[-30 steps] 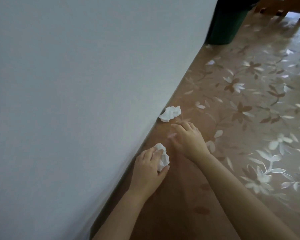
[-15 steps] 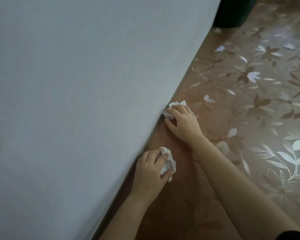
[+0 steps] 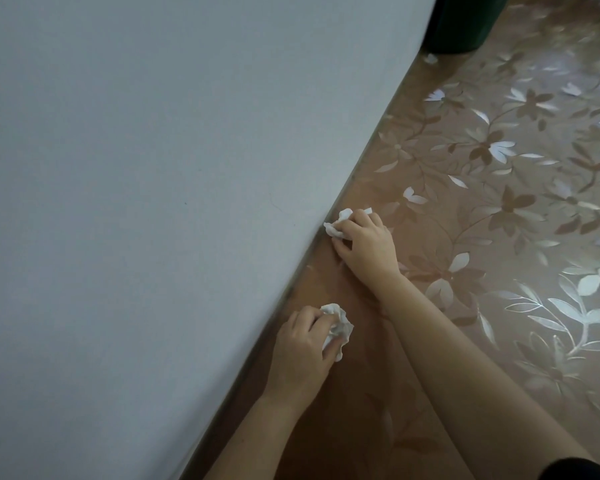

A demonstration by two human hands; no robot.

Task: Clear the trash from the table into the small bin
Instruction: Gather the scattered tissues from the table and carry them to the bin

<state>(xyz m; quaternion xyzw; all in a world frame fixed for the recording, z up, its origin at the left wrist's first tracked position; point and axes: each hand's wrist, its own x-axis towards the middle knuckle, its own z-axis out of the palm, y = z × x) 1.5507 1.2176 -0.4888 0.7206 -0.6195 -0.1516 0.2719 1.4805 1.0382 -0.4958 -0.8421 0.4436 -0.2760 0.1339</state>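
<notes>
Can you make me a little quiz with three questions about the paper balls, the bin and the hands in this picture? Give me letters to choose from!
1. Where is the dark green bin?
A. At the top of the view, by the wall
B. Beside the left hand
C. Under the right arm

2. How many white paper wads show in the hands?
A. One
B. Two
C. Four

3. What is the right hand doing?
A. Lying flat and empty
B. Pointing at the bin
C. Closing its fingers on a wad

Answers:
1 A, the bin stands far up the flowered table, against the grey wall.
2 B, one wad is under the right hand and another wad is in the left hand.
3 C, its fingers curl over the paper.
</notes>
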